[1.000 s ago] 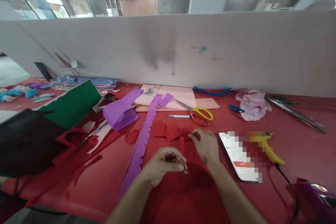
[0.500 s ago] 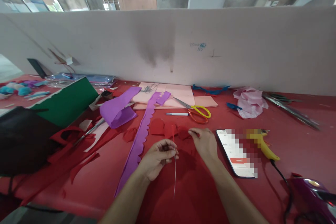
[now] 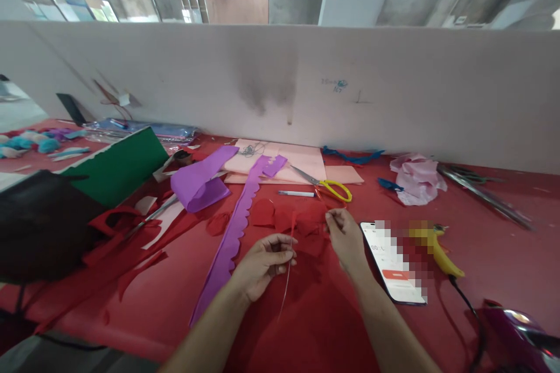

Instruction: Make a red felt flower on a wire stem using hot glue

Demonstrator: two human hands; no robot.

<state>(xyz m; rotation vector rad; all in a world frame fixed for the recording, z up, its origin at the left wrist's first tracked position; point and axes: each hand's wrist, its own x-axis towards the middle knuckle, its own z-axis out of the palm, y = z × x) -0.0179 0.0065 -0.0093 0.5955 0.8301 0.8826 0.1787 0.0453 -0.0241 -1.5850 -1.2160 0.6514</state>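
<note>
My left hand [image 3: 265,262] is closed in a pinch on a thin wire [image 3: 286,280] whose lower end hangs toward me; a small red piece sits at its upper end. My right hand [image 3: 345,239] pinches a red felt petal [image 3: 317,224] just right of that. Several red felt petals [image 3: 280,215] lie on the red table [image 3: 175,285] right behind both hands. A long purple scalloped strip [image 3: 234,227] runs along the table left of my left hand.
A phone [image 3: 391,262] and a yellow glue gun [image 3: 437,245] lie right of my right hand. Yellow-handled scissors [image 3: 326,185], a pen [image 3: 296,193] and pink sheets [image 3: 280,160] lie behind. Green felt [image 3: 116,166], a black bag [image 3: 39,224] and red scraps fill the left. A wall stands behind.
My left hand turned the wire so it hangs toward me. My right hand lifted slightly with the red petal, partly covering the scissors' red handle.
</note>
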